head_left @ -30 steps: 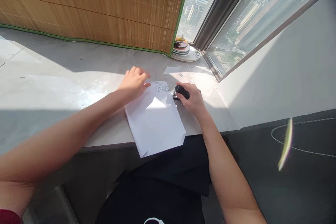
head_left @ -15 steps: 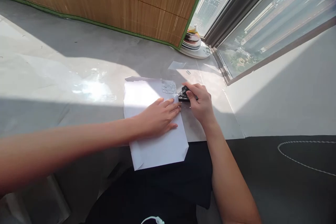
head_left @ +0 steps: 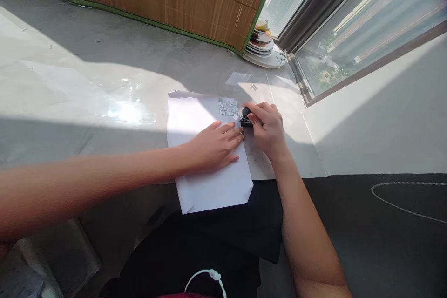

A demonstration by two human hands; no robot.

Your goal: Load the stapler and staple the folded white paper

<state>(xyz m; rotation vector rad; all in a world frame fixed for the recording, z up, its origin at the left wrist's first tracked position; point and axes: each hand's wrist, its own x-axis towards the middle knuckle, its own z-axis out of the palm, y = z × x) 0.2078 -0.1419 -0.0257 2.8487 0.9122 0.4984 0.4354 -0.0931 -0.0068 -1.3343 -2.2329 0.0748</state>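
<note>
White paper [head_left: 213, 188] with folded corners lies on the grey surface, its near end past the edge. Near its top right corner is a block of small dark marks [head_left: 227, 107]. Flat on the paper rests my left hand [head_left: 218, 145], fingers stretched toward the right edge. My right hand [head_left: 267, 125] is wrapped round a small black stapler [head_left: 246, 119], whose front end meets the paper's right edge beside the marks. Whether the paper is between its jaws is too small to tell.
A stack of plates [head_left: 261, 46] stands by the window at the back right. Behind the surface hangs a bamboo blind [head_left: 157, 0] with green edging. Staples [head_left: 254, 87] and a clear scrap [head_left: 238, 78] lie beyond the paper. A white cord [head_left: 213, 275] hangs at my lap.
The view has shifted slightly, so the surface and paper appear higher. The stapler's top and base look a little closer together in my right hand. My left hand stays on the paper.
</note>
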